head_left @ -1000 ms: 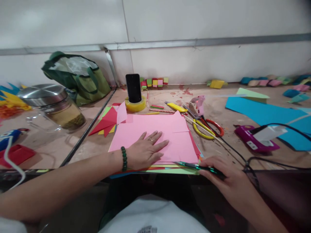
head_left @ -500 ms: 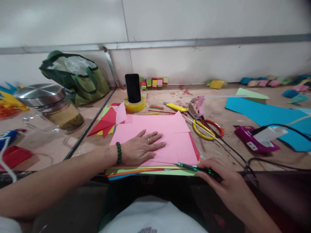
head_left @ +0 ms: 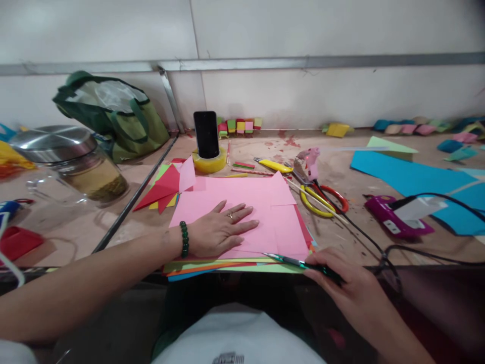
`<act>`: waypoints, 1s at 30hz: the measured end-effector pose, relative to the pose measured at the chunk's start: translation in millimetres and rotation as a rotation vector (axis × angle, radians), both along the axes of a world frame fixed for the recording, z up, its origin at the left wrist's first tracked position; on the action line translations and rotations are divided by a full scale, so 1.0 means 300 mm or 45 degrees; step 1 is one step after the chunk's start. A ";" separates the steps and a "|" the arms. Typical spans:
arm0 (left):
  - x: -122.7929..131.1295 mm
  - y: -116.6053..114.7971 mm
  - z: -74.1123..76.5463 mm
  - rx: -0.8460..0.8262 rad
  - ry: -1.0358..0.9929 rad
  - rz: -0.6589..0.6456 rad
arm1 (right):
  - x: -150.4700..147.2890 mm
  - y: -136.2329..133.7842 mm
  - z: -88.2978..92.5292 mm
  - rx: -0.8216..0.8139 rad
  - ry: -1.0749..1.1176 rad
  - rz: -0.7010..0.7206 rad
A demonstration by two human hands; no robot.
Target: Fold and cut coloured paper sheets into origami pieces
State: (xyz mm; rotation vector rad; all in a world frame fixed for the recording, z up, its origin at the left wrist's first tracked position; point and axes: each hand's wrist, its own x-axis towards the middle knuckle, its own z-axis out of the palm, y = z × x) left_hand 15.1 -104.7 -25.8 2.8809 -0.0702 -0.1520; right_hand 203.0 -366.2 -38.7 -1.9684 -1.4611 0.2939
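My left hand lies flat on a pink paper sheet, fingers spread, pressing it onto a stack of coloured paper at the table's front edge. My right hand is closed around a slim utility knife with a shiny green and black body. Its thin pointed blade reaches left over the near edge of the pink sheet. Smaller pink pieces lie on the sheet's right side. Red, yellow and green paper scraps sit at its upper left.
Behind the paper are a phone propped on a tape roll, a yellow cutter, scissors and a pink glue gun. A purple power strip with cables lies right. A glass tea mug and green bag stand left.
More of the knife's thin blade now shows, its tip reaching further left along the pink sheet's near edge. My left hand stays on the paper. The view has shifted slightly.
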 end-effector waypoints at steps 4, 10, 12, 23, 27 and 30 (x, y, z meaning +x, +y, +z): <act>0.000 0.000 0.002 0.008 0.013 -0.002 | -0.008 0.007 -0.010 0.013 -0.011 0.000; 0.000 -0.003 0.006 0.006 0.016 -0.003 | -0.024 0.016 -0.021 0.010 -0.013 0.007; 0.000 -0.003 0.004 -0.001 0.011 0.004 | -0.032 0.018 -0.023 0.007 -0.011 0.003; 0.007 -0.016 0.000 -0.011 0.019 0.041 | -0.038 0.027 -0.036 0.049 -0.028 -0.013; 0.022 -0.026 0.019 -0.068 0.046 0.073 | 0.004 0.013 -0.030 0.111 -0.112 -0.022; 0.023 0.005 0.042 -0.141 0.076 0.048 | 0.024 0.008 -0.021 0.112 -0.138 -0.026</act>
